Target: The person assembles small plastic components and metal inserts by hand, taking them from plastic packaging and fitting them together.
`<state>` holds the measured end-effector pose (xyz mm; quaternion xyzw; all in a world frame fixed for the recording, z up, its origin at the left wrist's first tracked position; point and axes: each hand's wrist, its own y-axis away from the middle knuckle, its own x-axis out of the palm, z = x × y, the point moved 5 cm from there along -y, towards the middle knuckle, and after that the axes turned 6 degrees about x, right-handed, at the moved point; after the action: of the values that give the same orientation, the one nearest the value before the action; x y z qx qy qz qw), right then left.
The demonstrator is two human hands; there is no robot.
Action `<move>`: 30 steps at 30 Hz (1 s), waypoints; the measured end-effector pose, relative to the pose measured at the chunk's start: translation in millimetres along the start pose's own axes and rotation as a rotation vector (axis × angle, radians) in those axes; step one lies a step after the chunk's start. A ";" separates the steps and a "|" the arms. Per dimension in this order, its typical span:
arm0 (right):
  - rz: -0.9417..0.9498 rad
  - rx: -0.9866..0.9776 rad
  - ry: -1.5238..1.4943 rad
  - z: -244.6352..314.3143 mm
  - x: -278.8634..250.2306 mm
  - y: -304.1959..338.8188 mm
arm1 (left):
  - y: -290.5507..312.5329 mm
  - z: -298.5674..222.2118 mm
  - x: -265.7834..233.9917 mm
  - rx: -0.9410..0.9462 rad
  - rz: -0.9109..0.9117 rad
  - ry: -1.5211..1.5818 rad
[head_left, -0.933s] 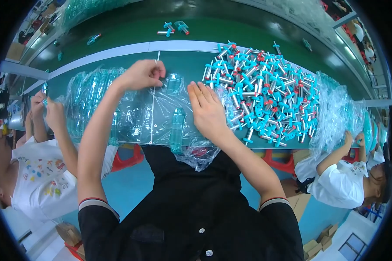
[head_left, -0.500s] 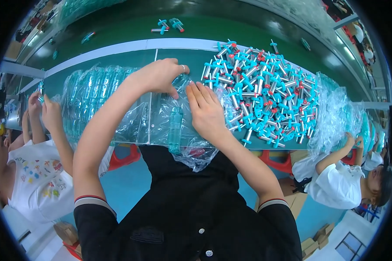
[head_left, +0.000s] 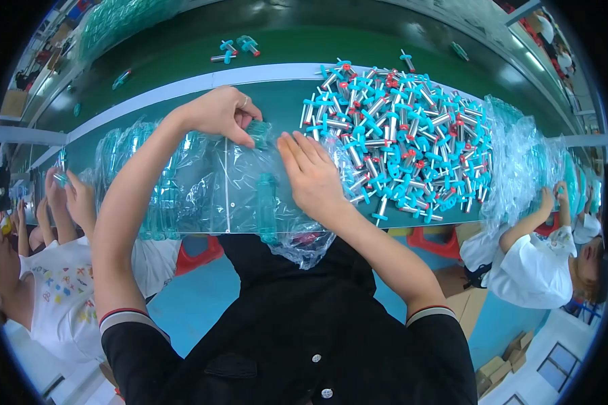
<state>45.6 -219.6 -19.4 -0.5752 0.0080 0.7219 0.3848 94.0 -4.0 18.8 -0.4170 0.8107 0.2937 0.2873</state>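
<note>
My left hand is closed, thumb and fingers pinched on a clear teal plastic tube near the far middle of the workbench. The fingers partly hide that tube. My right hand lies palm down, fingers stretched out, on the crinkled clear plastic bag, and it grips nothing. Between my forearms, another clear teal tube lies lengthwise on or under the film, by the bench's near edge. Left of it, rows of similar teal tubes lie in plastic film, partly behind my left forearm.
A large heap of silver rods with teal collars and red ends covers the bench right of my right hand. Beyond a pale rail runs a green conveyor with a few loose parts. Co-workers sit on both sides.
My left hand has shifted left with the teal tube, away from my right hand. My right hand has stayed nearly in place. The whole view has shifted slightly.
</note>
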 end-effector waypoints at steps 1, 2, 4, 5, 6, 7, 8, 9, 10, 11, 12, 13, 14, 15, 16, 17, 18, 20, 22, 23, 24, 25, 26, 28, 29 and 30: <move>-0.003 0.010 -0.014 0.0 -0.6 -0.3 | 1.7 2.1 0.1 -0.020 0.007 0.023; -0.008 0.017 -0.012 -0.4 -0.9 -0.4 | 3.4 3.9 0.1 -0.041 0.014 0.045; -0.016 -0.016 -0.015 1.1 -1.5 -1.3 | 7.1 3.4 -2.4 -0.041 0.008 0.054; -0.023 -0.013 -0.016 1.5 -1.3 -1.5 | 8.7 2.2 -4.1 -0.047 -0.005 0.068; -0.030 -0.016 -0.022 2.5 -0.4 -1.5 | 10.6 0.4 -4.4 -0.048 -0.002 0.061; -0.036 -0.015 -0.021 1.1 -0.5 -0.8 | 9.5 -6.6 -6.7 -0.037 -0.027 0.034; -0.043 -0.009 -0.017 -0.3 -1.1 0.5 | 10.1 -14.0 -8.5 -0.027 -0.054 0.008; -0.037 0.001 -0.022 -1.5 -1.2 2.2 | 12.0 -22.1 -6.8 -0.027 -0.096 -0.029; -0.035 0.005 -0.030 -1.0 -2.0 0.8 | 17.9 -36.2 -7.7 -0.032 -0.143 -0.072; -0.042 0.007 -0.026 -2.7 -3.0 2.0 | 21.2 -40.4 -1.7 0.020 -0.194 -0.081; -0.053 0.054 -0.221 -7.1 -5.2 3.3 | 23.7 -42.9 4.6 0.020 -0.237 -0.129; -0.063 0.099 -0.418 -10.3 -7.3 5.0 | 26.9 -46.7 11.0 0.017 -0.281 -0.176; -0.066 0.089 -0.424 -4.9 -11.4 0.5 | 36.2 -46.6 14.6 0.000 -0.314 -0.193; -0.060 0.192 -0.628 -5.2 -14.7 -3.9 | 42.1 -47.1 18.7 -0.007 -0.320 -0.200; -0.049 0.301 -0.825 -7.3 -16.6 -5.4 | 45.5 -48.3 21.5 -0.048 -0.384 -0.143; -0.045 0.296 -0.823 -8.3 -17.4 -8.3 | 47.0 -47.2 23.4 -0.089 -0.449 -0.084; -0.023 0.373 -0.917 -14.7 -15.2 -11.5 | 45.4 -45.5 27.3 -0.089 -0.455 -0.082; -0.056 0.479 -1.090 -19.0 -19.8 -18.1 | 46.2 -36.4 35.4 -0.156 -0.445 -0.165; -0.289 0.396 -1.280 -20.2 -41.3 -21.3 | 47.4 -38.7 44.0 -0.068 -0.534 -0.202; -0.390 0.395 -1.324 -19.3 -55.5 -27.6 | 49.9 -38.8 45.8 -0.079 -0.564 -0.223; -0.382 0.391 -1.329 -16.4 -61.3 -32.0 | 52.6 -39.2 47.8 -0.092 -0.594 -0.244; -0.368 0.333 -1.291 -13.1 -68.4 -36.0 | 52.9 -42.5 48.8 -0.054 -0.651 -0.250; -0.352 0.275 -1.253 -9.2 -72.6 -39.0 | 53.6 -40.9 51.3 -0.056 -0.654 -0.248; -0.183 0.214 -0.936 4.3 -60.1 -41.5 | 56.5 -40.6 54.1 -0.017 -0.724 -0.260; -0.141 0.046 -0.604 9.8 -52.4 -43.9 | 55.0 -42.0 55.7 -0.014 -0.725 -0.256; -0.082 0.066 -0.549 11.8 -38.8 -43.6 | 55.3 -42.1 58.0 -0.033 -0.733 -0.204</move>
<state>62.2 -204.8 35.8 -0.3451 -0.0961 0.8338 0.4201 9.7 -37.1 18.5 -0.6527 0.5700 0.2246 0.4457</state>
